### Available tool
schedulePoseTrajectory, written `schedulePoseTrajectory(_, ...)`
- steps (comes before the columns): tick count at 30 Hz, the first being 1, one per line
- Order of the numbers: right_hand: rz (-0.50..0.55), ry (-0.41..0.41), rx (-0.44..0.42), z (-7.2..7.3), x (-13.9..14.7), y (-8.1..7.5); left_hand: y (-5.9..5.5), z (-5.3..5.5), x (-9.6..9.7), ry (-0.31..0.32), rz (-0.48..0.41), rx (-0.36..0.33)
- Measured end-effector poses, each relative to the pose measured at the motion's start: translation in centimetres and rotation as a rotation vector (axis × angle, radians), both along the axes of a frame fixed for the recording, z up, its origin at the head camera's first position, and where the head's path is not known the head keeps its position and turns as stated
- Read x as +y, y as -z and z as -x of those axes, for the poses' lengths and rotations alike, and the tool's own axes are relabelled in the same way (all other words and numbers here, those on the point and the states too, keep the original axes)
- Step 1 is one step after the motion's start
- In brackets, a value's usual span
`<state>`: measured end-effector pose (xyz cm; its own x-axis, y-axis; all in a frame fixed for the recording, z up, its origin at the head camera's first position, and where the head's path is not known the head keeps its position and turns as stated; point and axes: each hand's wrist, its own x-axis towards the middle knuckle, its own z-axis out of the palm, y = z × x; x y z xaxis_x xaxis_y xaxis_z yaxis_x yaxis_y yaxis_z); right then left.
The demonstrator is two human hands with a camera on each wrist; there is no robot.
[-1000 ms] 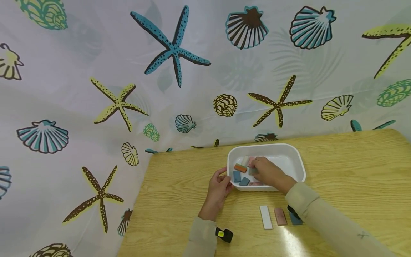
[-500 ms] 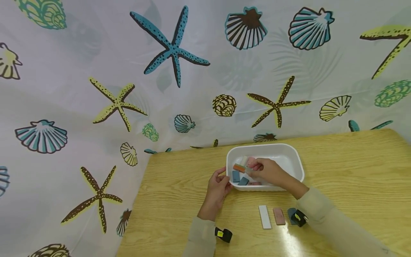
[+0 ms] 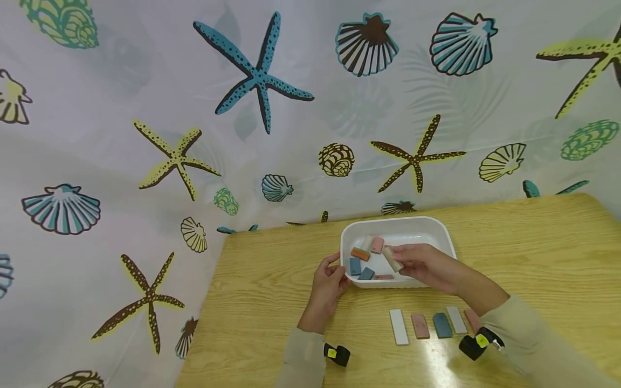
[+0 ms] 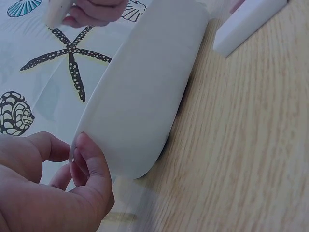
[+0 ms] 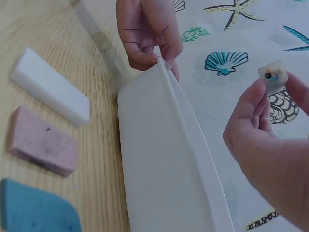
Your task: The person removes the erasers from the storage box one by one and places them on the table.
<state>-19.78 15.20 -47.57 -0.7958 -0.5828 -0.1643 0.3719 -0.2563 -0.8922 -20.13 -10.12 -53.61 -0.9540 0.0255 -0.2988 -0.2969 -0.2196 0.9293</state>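
Observation:
In the head view, my right hand (image 3: 434,267) pinches a whitish eraser (image 3: 392,259) over the white plastic tub (image 3: 427,230). The right wrist view shows the held eraser's end (image 5: 273,76) between thumb and fingers, marked with a dark spot and an orange smudge. My left hand (image 3: 326,291) grips the tub's near left corner, thumb and fingertips on the rim, as the left wrist view also shows. Inside the tub lie a pink eraser (image 3: 377,246), a white eraser (image 3: 367,243), an orange-and-green eraser (image 3: 360,254), two blue erasers (image 3: 355,266) and another pink eraser (image 3: 384,277).
In front of the tub, a row of erasers lies on the wooden table (image 3: 262,302): a long white eraser (image 3: 399,326), a pink eraser (image 3: 420,326), a blue eraser (image 3: 442,325), another white one and a pink one partly behind my right wrist. A patterned cloth (image 3: 301,124) hangs behind.
My right hand has lifted the whitish eraser from among the others and drawn it right, toward me. Its forearm has moved right, uncovering more of the row. The left hand keeps its grip.

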Motion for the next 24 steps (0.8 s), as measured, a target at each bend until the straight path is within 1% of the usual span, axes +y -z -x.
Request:
schedulePoseTrajectory(2, 0.083, -0.028, -0.012, -0.6, 1.1, -0.2, 0.0, 0.0, 0.0, -0.007, 0.004, -0.006)
schedulePoseTrajectory(3, 0.108, -0.038, -0.015, -0.9, 1.6, -0.2, 0.0, 0.0, 0.0, -0.009, 0.007, -0.008)
schedulePoseTrajectory(5, 0.116, -0.051, -0.008, -1.5, 2.6, -0.4, -0.1, 0.0, 0.0, -0.018, 0.011, -0.014)
schedulePoseTrajectory(7, 0.081, -0.058, 0.011, -2.1, 3.6, -0.5, -0.1, 0.0, -0.1, -0.022, 0.015, -0.022)
schedulePoseTrajectory(11, -0.033, -0.062, 0.047, -3.4, 5.1, -0.6, -0.3, -0.1, -0.1, -0.017, 0.020, -0.030)
schedulePoseTrajectory(15, -0.200, 0.000, 0.076, -4.9, 6.4, 0.0, -0.5, -0.2, 0.0, -0.011, 0.016, -0.032)
schedulePoseTrajectory(20, -0.509, 0.129, 0.150, -6.7, 7.5, 0.6, -0.4, -0.2, 0.1, -0.005, 0.015, -0.025)
schedulePoseTrajectory(24, -0.752, 0.198, 0.224, -7.8, 8.2, 0.8, -0.2, -0.2, 0.1, 0.005, 0.014, -0.015)
